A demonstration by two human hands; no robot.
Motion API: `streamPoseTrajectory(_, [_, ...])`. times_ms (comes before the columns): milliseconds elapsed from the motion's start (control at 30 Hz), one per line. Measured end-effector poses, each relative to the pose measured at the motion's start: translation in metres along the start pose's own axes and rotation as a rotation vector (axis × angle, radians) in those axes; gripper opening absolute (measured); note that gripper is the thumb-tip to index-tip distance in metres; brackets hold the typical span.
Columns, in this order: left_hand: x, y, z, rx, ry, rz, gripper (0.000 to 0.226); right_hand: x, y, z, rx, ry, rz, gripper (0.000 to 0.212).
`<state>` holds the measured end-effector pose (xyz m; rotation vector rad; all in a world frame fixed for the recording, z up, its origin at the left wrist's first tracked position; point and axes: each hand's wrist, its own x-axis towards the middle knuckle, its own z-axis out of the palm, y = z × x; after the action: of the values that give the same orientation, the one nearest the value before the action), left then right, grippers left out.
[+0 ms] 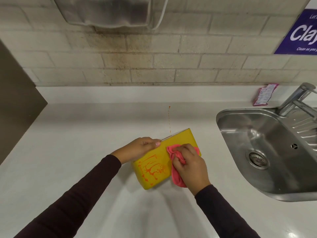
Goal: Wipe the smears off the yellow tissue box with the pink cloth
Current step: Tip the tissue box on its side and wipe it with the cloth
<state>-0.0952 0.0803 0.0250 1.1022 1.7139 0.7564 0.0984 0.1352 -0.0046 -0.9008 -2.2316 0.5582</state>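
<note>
— While the right hand [188,164] was bunched around the cloth [176,176], what looked most likely to go wrong?

— My guess was spreading. The orange smears [151,168] lay just left of that hand, wet-looking and runny, on the box [154,181]. A bunched cloth dragged through them could push colour across the clean yellow rather than lift it.

— Anything else?

— The box might slide or tip. It rested tilted on the counter [77,134], its near corner down, so hard pressure from the right hand could skid it toward the left one. Also, a thin orange trail [169,119] ran on the counter beyond both hands; the box could pick up more if shoved that way.

— And the left hand [145,147]?

— It was closed on the far upper edge of the box, thumb on top, fingers wrapped behind, steadying it. Its wrist came in low from the left, sleeve down to the wrist.

— The right hand's pose?

— Knuckles up, fingers curled tight into the cloth, palm pressing down on the box's right half. The cloth spilled out below the palm and above the fingertips. A sink [257,152] sat off to that hand's right, well apart.
</note>
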Motion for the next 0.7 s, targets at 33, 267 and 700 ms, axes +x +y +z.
streamPoseTrajectory(33, [0.0,0.0,0.001,-0.004,0.006,-0.006,0.036,0.001,-0.001,0.002,0.023,0.011,0.025,0.017])
streamPoseTrajectory(267, [-0.003,0.005,0.005,-0.133,-0.027,-0.024,0.038,-0.005,-0.025,0.017,0.173,-0.039,-0.036,0.022])
streamPoseTrajectory(700, [0.001,0.003,0.006,-0.141,-0.04,-0.041,0.041,-0.005,-0.017,0.01,0.12,0.011,-0.013,0.023])
